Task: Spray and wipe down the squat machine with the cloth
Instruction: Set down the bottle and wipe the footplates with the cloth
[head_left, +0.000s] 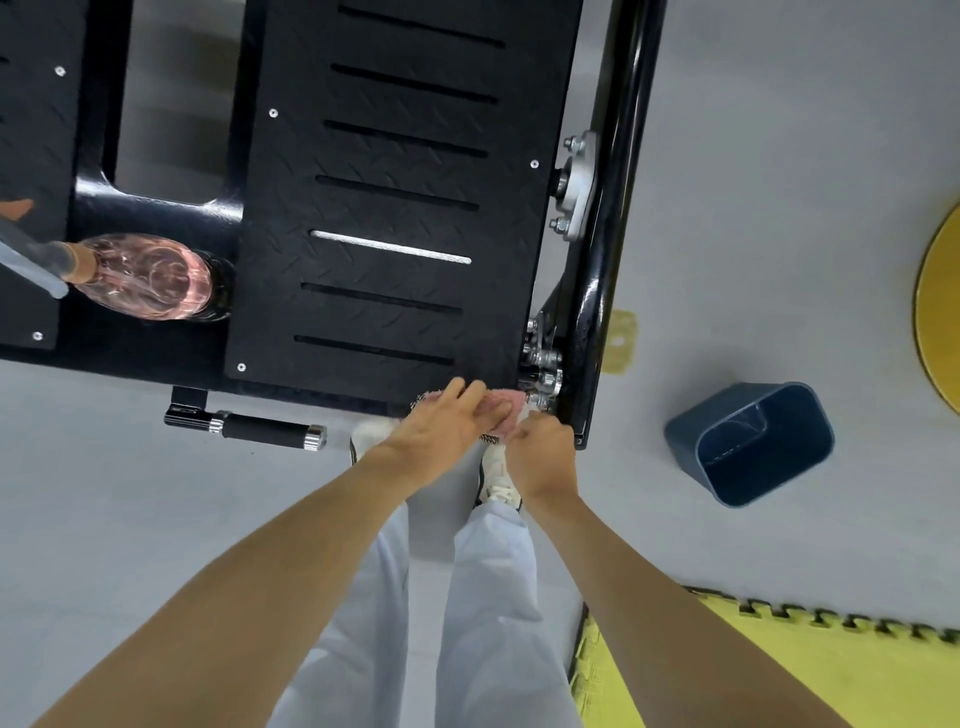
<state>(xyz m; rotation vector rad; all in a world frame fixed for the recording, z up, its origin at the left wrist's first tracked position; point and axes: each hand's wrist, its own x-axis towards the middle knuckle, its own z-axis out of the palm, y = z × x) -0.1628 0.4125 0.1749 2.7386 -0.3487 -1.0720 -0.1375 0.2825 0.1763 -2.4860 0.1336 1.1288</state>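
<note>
Now wiping the near right corner of the squat machine (618, 156).

Its black tread footplate (395, 218) fills the upper view. A blue bin (748, 441) sits on the floor well off to the right, and the pink spray bottle (150, 275) rests on the frame to the left, untouched. The left hand (447, 423) lies on the pink cloth (501, 410), its fingers (483, 402) straight and pressing the cloth onto the plate's corner. The right hand (543, 449) has its fingers curled on the cloth's near edge, apparently pinching it. Just beside the cloth, the chrome bolts (543, 371) stick out. The likely trouble is the pile snagging on them, or knuckles scraping the hardware, if the stroke runs further right. Most of the plate looks not yet wiped.
</note>
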